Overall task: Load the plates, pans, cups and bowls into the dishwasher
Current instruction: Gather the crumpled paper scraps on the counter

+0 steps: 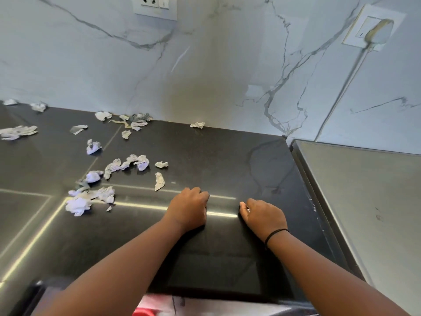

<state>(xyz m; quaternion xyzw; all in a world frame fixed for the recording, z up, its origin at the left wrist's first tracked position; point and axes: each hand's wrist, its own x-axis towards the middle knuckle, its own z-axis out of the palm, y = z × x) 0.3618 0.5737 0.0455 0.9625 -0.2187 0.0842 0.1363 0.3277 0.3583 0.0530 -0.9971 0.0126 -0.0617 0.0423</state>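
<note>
No plates, pans, cups or bowls show in this view. Both hands sit side by side on the far edge of a dark glossy panel [218, 242] that lies in front of me against the black countertop [205, 156]. It looks like the dishwasher door. My left hand [189, 209] has its fingers curled over that edge. My right hand [264, 216], with a black band on its wrist, grips the same edge a little to the right. A red and white object [145, 312] peeks out below the panel at the bottom of the frame.
Several crumpled paper scraps [91, 197] litter the left half of the countertop. A stainless steel surface [364, 201] adjoins on the right. The marble wall [205, 65] behind carries a socket [155, 6] and a plugged-in white cable [373, 35].
</note>
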